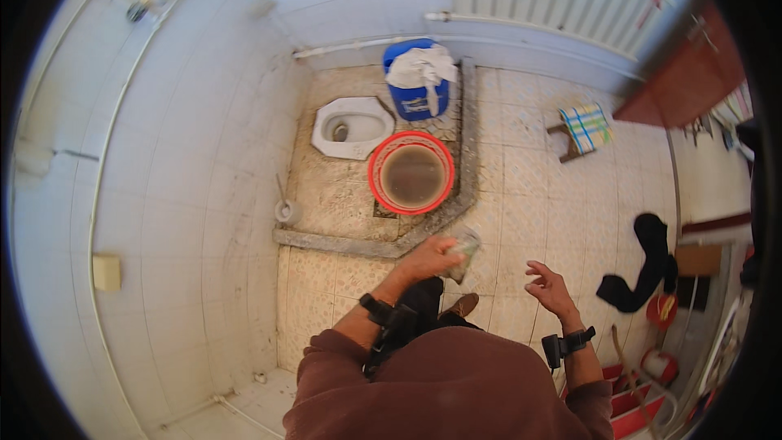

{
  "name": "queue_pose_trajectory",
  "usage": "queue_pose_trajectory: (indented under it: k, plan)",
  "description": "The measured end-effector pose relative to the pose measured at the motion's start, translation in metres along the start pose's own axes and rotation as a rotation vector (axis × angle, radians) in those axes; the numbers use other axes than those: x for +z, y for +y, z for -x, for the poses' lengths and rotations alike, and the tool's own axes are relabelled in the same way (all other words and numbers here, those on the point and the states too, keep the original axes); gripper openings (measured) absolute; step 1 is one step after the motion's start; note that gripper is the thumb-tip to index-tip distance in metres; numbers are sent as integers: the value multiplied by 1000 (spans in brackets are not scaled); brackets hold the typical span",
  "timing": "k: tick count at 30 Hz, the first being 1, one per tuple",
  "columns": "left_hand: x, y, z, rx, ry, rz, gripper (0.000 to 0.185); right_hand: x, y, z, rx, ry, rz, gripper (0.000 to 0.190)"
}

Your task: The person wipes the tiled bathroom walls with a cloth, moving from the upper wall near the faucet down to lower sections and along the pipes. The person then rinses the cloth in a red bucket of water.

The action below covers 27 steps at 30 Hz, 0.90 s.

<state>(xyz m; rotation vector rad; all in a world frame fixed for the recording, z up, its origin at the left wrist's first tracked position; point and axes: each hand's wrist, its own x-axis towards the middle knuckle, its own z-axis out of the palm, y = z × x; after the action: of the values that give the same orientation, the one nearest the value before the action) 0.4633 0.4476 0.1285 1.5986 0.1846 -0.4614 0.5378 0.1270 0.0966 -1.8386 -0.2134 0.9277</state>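
My left hand (431,256) grips a translucent container (465,252) with some green on it. It is blurred, so I cannot tell whether it is a bag or a jar. In front of that hand stands a red-rimmed basin (374,172) of murky brownish water, inside the raised kerb (469,134) of the toilet area. My right hand (548,290) hangs over the tiled floor with its fingers apart and nothing in them. Each wrist wears a black strap.
Beyond the basin are a white squat toilet (366,111) and a blue plastic drum (418,101) with white cloth on top. A toilet brush holder (287,212) stands by the left wall. To the right are a small stool (585,128), dark cloth (650,244) and a reddish door (690,73).
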Motion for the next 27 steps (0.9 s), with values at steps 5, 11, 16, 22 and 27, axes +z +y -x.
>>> queue_pose_trajectory:
  k: [5, 11, 16, 22, 27]
  plan:
    - [-13, 9, -20, 110, -128, -121, 31, 54, -86, -70, -138, -230, 121, 46]
    - [-75, -12, -28, 169, -49, 8, 33, 66, -108, -151, -217, -147, 375, 26]
    - [-123, -54, -40, 107, 142, -80, 37, 74, -120, -215, -394, -117, 384, 25]
    - [-151, -113, -72, -35, 452, 125, 42, 103, -105, -304, -253, -209, 440, 28]
    - [-169, -177, -120, -75, 681, 151, 39, 139, -54, -406, -203, -356, 353, 29]
